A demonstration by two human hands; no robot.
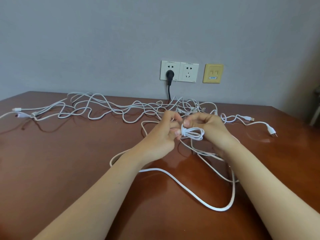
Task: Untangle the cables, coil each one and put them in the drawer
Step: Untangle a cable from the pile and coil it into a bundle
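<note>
Several white cables (107,108) lie tangled across the back of a brown wooden table (52,170). Above the table's middle both hands hold a small white coil (194,134) of looped cable. My left hand (164,135) pinches the wrapped end of the coil with curled fingers. My right hand (211,129) grips the loops from the right side. A thicker white cable (190,191) trails from the coil in a wide loop toward the table's near edge. No drawer is in view.
USB plugs lie at the right (251,118) and left (16,109) ends of the tangle, and a pronged plug (271,131) at far right. A black plug (170,74) sits in the wall socket (188,72) behind the table, its cord dropping down.
</note>
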